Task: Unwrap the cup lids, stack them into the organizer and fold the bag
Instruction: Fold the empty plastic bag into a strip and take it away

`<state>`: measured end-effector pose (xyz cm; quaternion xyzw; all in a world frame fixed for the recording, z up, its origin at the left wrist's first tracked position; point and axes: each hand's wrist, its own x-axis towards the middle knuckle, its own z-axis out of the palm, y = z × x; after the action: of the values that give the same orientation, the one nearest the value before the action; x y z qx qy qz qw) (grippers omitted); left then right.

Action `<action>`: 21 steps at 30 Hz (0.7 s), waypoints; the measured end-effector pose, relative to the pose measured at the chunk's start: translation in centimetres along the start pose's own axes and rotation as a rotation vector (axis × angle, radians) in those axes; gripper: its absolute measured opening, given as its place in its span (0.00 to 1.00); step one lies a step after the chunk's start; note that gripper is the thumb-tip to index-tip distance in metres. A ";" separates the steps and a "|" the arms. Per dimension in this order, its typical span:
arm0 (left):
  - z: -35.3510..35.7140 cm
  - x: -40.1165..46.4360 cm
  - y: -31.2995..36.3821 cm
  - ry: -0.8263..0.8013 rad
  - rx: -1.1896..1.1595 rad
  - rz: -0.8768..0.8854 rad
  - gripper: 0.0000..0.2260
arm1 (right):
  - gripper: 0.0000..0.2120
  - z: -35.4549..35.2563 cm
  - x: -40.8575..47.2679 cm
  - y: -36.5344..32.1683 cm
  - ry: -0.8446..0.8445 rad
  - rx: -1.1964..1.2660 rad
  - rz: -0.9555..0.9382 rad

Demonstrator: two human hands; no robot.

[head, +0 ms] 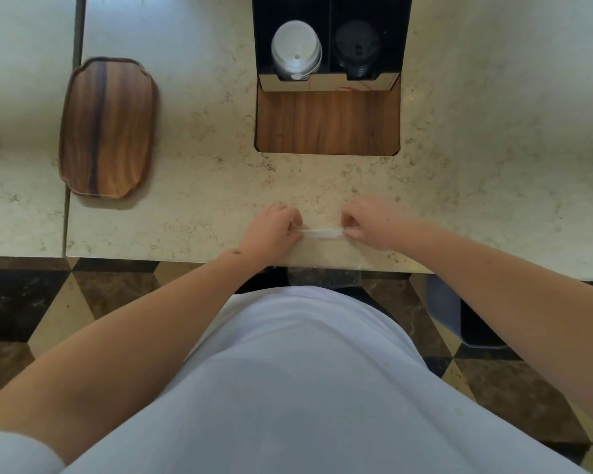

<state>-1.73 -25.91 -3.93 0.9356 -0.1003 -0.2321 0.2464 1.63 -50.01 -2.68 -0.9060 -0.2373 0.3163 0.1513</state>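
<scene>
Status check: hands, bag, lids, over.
Both hands, left hand and right hand, pinching the bag flat on the counter. White lids stacked in organizer. Nothing in the way.

Left grip (273,230) and right grip (367,224) both pinched closed, arms extended forward

Tray (108,128) left of organizer (329,39)

Organizer (329,15) cut off above.
</scene>
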 end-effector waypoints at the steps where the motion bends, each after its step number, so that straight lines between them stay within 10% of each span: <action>1: -0.2 0.2 -0.1 -0.016 -0.010 0.003 0.04 | 0.04 -0.1 0.0 0.0 -0.012 -0.012 -0.002; 21: -1.6 -0.6 -1.1 0.067 0.249 0.444 0.03 | 0.08 -0.1 -0.7 -0.8 -0.037 -0.253 -0.130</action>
<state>-1.41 -24.12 -3.02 0.9208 -0.3231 -0.1272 0.1775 0.98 -49.73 -1.96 -0.8944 -0.3364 0.2901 0.0515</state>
